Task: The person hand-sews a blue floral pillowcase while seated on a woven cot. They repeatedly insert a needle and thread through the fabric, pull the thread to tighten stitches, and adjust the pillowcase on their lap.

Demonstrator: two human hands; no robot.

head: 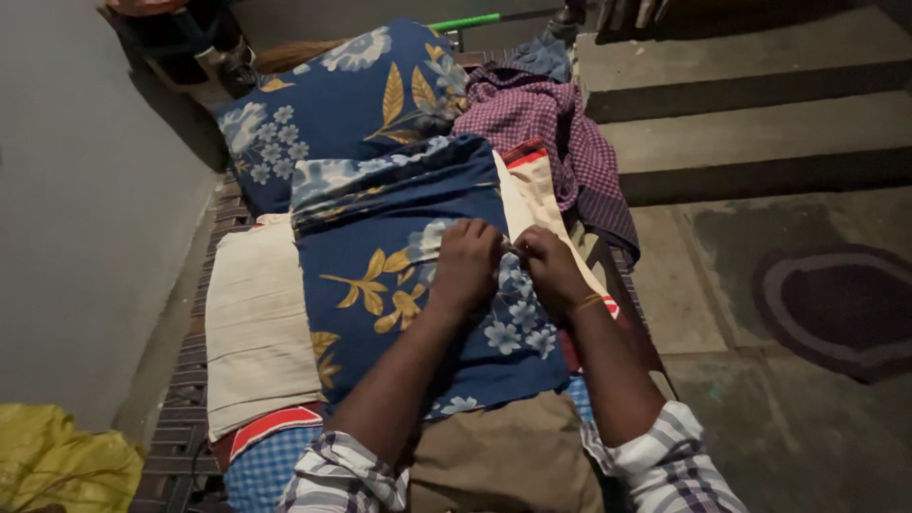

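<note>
Both hands meet over the dark blue cushion cover with gold leaves and pale flowers [418, 285], which lies directly beneath them across the person's lap, its long axis running away from the body. The left hand [465, 266] is curled nearly shut, its fingers pinching the cloth at the cover's right edge; the right hand [549, 268], a thin bangle at its wrist, is likewise closed on the same edge, its fingertips almost touching the left's. Neither is nearer than the other. Left of the hands lies a folded cream woven cloth [256, 323]. Beyond them sits a matching blue floral pillow [332, 104], and to the far right a crumpled purple checked garment [551, 133].
</note>
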